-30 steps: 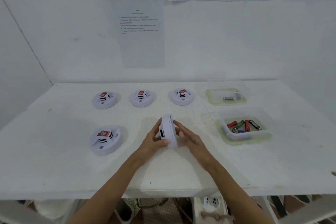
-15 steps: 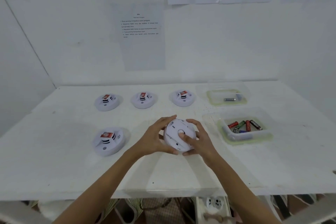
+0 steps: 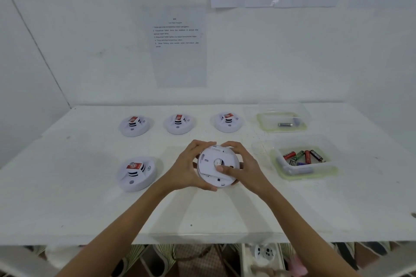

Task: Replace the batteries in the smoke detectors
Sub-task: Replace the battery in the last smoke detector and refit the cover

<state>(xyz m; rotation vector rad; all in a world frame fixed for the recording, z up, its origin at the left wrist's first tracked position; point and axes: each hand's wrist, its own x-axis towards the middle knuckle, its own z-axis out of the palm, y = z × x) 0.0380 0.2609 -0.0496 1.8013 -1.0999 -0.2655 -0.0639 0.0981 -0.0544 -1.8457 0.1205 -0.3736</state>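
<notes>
- Held smoke detector (image 3: 211, 164): a white disc raised just above the table (image 3: 67, 186), in its middle near part, between the two hands; its flat back is tilted up toward the camera
- Left hand (image 3: 188, 168): grips the detector's left rim; the fingers (image 3: 200, 144) are curled and slightly spread over the far edge, and the thumb hooks the near edge, so that the rim sits in the arc between them
- Right hand (image 3: 247, 164): grips the right rim; its fingers (image 3: 233, 145) curl over the far edge, close to the left fingertips but apart from them, while the thumb (image 3: 227, 170) lies flat across the back with its tip pressed just beside the round centre mark
- Near-left detector (image 3: 136, 174): lies face up on the table, left of the hands, with a red label on its raised middle
- Far row of three detectors (image 3: 179, 123): face up, evenly spaced along the far side, each with a red label
- Near container (image 3: 315, 175): clear, with a pale green rim, right of the hands; loose batteries (image 3: 304, 156) in red, green and black lie inside it
- Far container (image 3: 261, 119): same kind, behind the near one; it holds a dark battery (image 3: 284, 124) and a bluish one beside it
- Wall behind: printed sheets (image 3: 177, 36), text too small to read
</notes>
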